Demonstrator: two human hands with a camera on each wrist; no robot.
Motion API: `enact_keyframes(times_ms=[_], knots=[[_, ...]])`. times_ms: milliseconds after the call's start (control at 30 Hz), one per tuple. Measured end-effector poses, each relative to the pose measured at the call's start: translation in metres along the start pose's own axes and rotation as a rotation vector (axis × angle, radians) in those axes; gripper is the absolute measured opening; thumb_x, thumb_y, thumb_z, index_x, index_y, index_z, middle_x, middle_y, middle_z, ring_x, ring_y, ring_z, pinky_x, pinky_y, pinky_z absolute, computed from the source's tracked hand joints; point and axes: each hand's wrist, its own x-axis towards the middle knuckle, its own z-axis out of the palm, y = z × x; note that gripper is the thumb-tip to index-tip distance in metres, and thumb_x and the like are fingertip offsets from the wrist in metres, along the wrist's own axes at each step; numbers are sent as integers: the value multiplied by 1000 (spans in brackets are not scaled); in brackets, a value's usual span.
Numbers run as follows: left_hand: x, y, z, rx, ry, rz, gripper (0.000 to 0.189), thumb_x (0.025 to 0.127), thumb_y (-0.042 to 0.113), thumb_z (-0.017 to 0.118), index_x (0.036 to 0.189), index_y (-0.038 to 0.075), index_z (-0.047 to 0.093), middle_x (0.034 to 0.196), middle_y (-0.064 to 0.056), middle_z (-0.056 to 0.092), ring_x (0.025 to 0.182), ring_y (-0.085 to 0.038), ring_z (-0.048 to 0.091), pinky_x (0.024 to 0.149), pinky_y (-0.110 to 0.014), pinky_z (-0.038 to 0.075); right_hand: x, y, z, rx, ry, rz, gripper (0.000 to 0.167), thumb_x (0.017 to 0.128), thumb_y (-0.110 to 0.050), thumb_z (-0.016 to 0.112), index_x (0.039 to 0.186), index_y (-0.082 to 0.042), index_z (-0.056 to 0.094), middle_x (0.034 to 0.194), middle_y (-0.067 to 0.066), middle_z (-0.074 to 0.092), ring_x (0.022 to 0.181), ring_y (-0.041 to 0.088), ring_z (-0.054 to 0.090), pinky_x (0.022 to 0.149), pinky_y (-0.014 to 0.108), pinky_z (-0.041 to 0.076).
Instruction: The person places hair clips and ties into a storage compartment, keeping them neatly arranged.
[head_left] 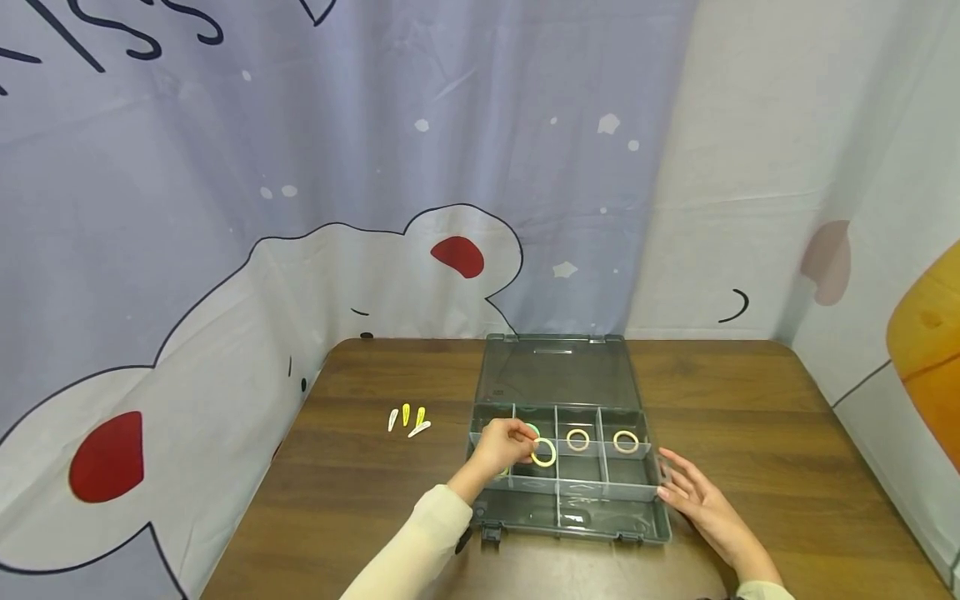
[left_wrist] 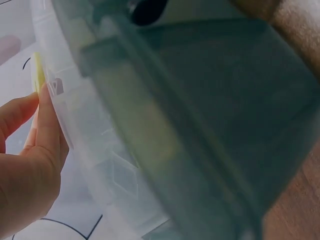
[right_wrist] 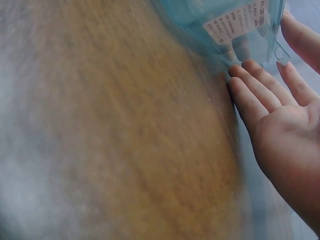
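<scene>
Left grip (head_left: pixel 504 447) — yellow ring (head_left: pixel 553 454) between fingertips (left_wrist: pixel 45 106).

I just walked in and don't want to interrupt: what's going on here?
A person's left hand pinches a pale yellow ring over an open, translucent grey plastic compartment box, while the right hand touches the box's right side. Two beige rings sit in separate compartments to the right, and a green ring is partly hidden behind the left hand. Four small, slim clips, two yellow and two white, lie on the brown wooden table left of the box.
</scene>
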Motion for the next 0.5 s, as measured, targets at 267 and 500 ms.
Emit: enact_keyframes(times_ms=[267, 500], knots=[[-2, -3, 4, 114, 15, 43, 5, 83, -6, 68, 88, -7, 68, 78, -18, 68, 63, -18, 67, 57, -22, 57, 0, 0, 1, -16, -6, 6, 63, 99, -12, 51, 153, -13, 17, 153, 30, 15, 132, 40, 33, 92, 12, 40], [-3, -4, 7, 189, 11, 79, 3, 82, -7, 69, 84, -7, 67, 71, -8, 65, 58, -14, 64, 53, -21, 56, -1, -1, 1, -18, -3, -4, 63, 99, -12, 51, 153, -12, 18, 153, 32, 15, 130, 27, 40, 92, 13, 41]])
